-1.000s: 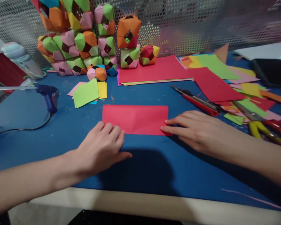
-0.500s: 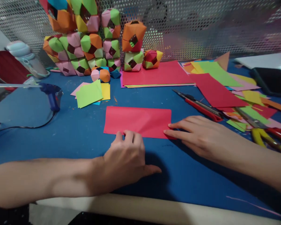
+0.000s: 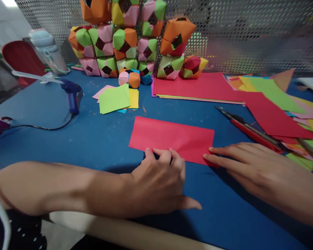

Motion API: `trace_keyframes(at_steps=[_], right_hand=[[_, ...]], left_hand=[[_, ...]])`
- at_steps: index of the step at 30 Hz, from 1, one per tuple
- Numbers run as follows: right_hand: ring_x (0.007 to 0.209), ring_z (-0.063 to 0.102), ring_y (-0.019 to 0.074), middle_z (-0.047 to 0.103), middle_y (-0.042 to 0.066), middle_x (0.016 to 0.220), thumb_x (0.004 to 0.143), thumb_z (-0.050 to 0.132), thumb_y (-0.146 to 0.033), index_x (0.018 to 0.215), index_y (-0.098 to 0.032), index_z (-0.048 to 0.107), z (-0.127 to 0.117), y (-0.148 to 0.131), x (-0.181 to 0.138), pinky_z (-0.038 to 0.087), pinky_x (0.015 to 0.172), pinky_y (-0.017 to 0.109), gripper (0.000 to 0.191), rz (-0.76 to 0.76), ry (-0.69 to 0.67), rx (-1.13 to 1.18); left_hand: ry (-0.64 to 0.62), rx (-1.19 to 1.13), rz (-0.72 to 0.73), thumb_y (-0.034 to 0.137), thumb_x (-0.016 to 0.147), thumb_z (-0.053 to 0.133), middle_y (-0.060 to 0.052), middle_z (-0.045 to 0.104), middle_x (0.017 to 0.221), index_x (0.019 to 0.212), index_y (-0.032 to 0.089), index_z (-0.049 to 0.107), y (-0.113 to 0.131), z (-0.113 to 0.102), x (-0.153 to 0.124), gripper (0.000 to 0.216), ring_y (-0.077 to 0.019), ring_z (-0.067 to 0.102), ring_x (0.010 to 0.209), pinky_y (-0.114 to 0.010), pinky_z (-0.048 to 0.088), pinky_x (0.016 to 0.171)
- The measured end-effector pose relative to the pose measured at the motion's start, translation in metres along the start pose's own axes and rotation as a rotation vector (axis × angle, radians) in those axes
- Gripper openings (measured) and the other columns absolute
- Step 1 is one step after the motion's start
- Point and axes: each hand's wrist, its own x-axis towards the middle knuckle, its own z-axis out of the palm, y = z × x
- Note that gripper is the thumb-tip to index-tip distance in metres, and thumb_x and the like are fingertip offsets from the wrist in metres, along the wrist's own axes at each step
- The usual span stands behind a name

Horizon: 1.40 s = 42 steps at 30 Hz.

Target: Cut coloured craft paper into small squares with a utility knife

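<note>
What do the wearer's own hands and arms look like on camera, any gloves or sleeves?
The left hand and right hand are bare, with no gloves, rings or watch visible. No sleeves cover the visible forearms. Dark cloth with white dots shows below the left one.

Near edge of the red paper (image 3: 172, 137) partly hidden behind the left hand (image 3: 161, 184), topmost paper balls (image 3: 96, 14) beyond it cropped

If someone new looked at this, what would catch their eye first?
Probably the stacked, many-coloured paper balls at the back, in front of the metal mesh. Next, perhaps, the bright red paper on the blue table, with the left hand at its near edge and the right hand at its near right corner.
</note>
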Motion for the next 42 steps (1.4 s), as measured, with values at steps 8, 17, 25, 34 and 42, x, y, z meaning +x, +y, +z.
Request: trace_keyframes(at_steps=[8, 17, 25, 34, 42], right_hand=[[0.106, 0.066, 0.0271, 0.069, 0.014, 0.12, 0.095, 0.046, -0.026, 0.127, -0.015, 0.059, -0.021, -0.031, 0.047, 0.056, 0.087, 0.043, 0.036, 0.038, 0.076, 0.128], [0.141, 0.037, 0.0271, 0.039, 0.01, 0.154, 0.099, 0.037, -0.048, 0.151, -0.024, 0.035, 0.027, -0.001, 0.064, 0.037, 0.112, 0.052, 0.057, 0.156, -0.224, 0.508], [0.142, 0.034, 0.0268, 0.036, 0.006, 0.156, 0.099, 0.042, -0.042, 0.152, -0.029, 0.032, 0.005, -0.003, 0.069, 0.035, 0.114, 0.049, 0.055, 0.19, -0.22, 0.478], [0.144, 0.031, 0.0242, 0.038, 0.007, 0.154, 0.099, 0.02, -0.056, 0.151, -0.024, 0.035, 0.021, -0.023, 0.133, 0.026, 0.118, 0.051, 0.063, -0.124, -0.387, 0.8], [0.147, 0.024, 0.0214, 0.036, 0.005, 0.156, 0.1, 0.024, -0.055, 0.15, -0.025, 0.035, 0.038, -0.012, 0.168, 0.017, 0.121, 0.051, 0.059, -0.135, -0.339, 0.762]], left_hand=[[0.041, -0.083, 0.0, 0.071, 0.088, 0.039, -0.018, 0.066, 0.114, 0.116, 0.008, 0.066, -0.002, 0.004, 0.002, 0.074, -0.0326, 0.063, 0.095, -0.05, 0.059, 0.072], [0.139, -0.072, 0.038, 0.07, 0.09, 0.034, -0.021, 0.065, 0.114, 0.118, 0.009, 0.068, -0.002, 0.013, 0.0, 0.075, -0.0361, 0.063, 0.093, -0.052, 0.059, 0.066], [0.048, -0.08, 0.013, 0.069, 0.092, 0.028, -0.025, 0.06, 0.122, 0.129, 0.011, 0.062, 0.004, 0.014, 0.007, 0.077, -0.042, 0.062, 0.096, -0.06, 0.056, 0.066], [-0.059, -0.175, 0.065, 0.064, 0.095, 0.03, -0.024, 0.063, 0.121, 0.126, 0.01, 0.065, -0.002, 0.004, 0.008, 0.071, -0.0437, 0.061, 0.103, -0.059, 0.058, 0.071], [-0.017, -0.153, 0.042, 0.065, 0.093, 0.028, -0.024, 0.062, 0.118, 0.123, 0.013, 0.067, 0.002, 0.01, 0.008, 0.071, -0.0445, 0.061, 0.101, -0.061, 0.057, 0.066]])
